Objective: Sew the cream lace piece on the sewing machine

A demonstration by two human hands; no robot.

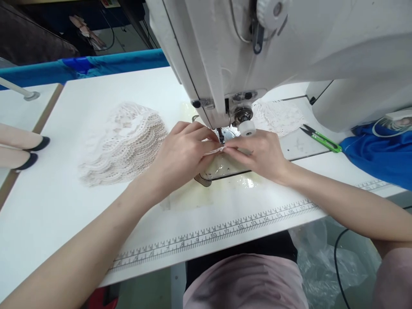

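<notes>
Both hands meet just in front of the presser foot (pixel 220 135) of a white sewing machine (pixel 206 60). Between them runs a narrow strip of off-white lace (pixel 215 150). My left hand (pixel 185 150) is closed, its thumb and fingers pinching the strip's left part. From the right, my right hand (pixel 262 156) pinches the other end close to the needle area. A heap of cream lace pieces (pixel 128 141) lies left of my left hand. Another lace piece (pixel 278 118) is spread behind my right hand, partly hidden by the machine.
Green thread snips (pixel 322 140) lie right of the machine bed, beside blue cloth (pixel 380 154). A printed ruler (pixel 212 236) runs along the table's front edge. At the far left, two pale rods with black ends (pixel 28 161) reach over the table. Blue fabric (pixel 128 62) borders the back.
</notes>
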